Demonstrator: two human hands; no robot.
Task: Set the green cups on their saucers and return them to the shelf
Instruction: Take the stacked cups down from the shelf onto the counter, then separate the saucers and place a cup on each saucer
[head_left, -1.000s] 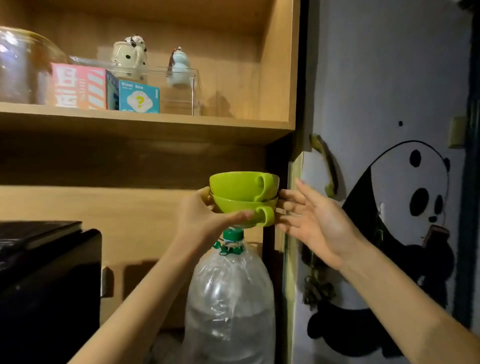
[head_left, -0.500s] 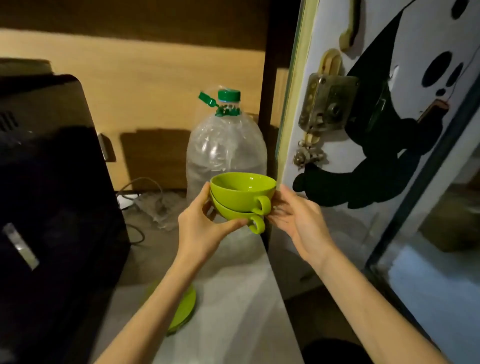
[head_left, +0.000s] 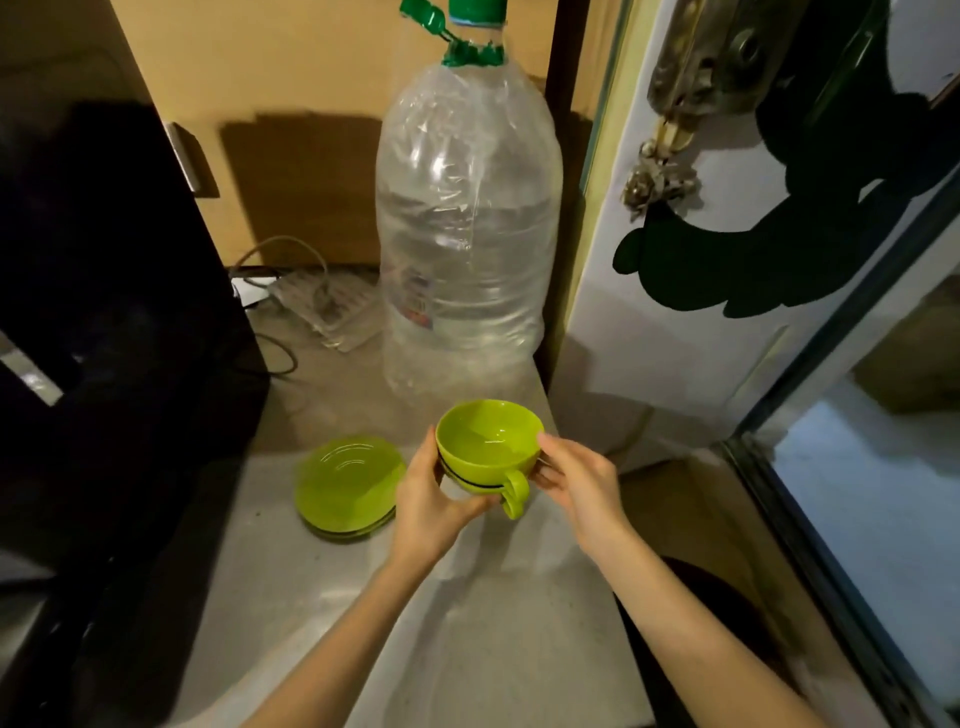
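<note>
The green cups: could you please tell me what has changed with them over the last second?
Both hands brought the stacked cups down from shelf height to just above the counter, beside the saucers. The left hand still holds them, the right hand still steadies them, and they remain nested.

You stand at a pale grey speckled tabletop (head_left: 291, 587) under dim warm light. A light wooden back panel (head_left: 291, 57) rises behind it, and a glossy black appliance (head_left: 104, 291) fills your left. On your right a white door (head_left: 691, 332) carries a black panda decal (head_left: 769, 249) and a worn brass lock (head_left: 711, 57).
</note>
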